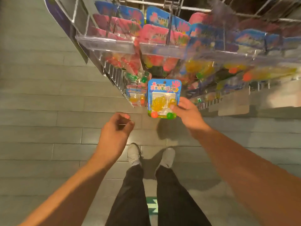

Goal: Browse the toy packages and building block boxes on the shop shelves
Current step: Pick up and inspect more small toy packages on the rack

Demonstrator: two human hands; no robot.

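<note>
Nearest, the left hand (116,128) hangs loosely curled, its grip on nothing. The right hand (187,111) pinches the blue toy package (163,98) by its lower right edge, long axis upright, header up, facing the camera, before blurred hanging packs (153,35) above the grey plank floor (40,103).

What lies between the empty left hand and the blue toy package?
Nothing: in the head view only bare floor tiles show between the left hand and the blue toy package.
</note>
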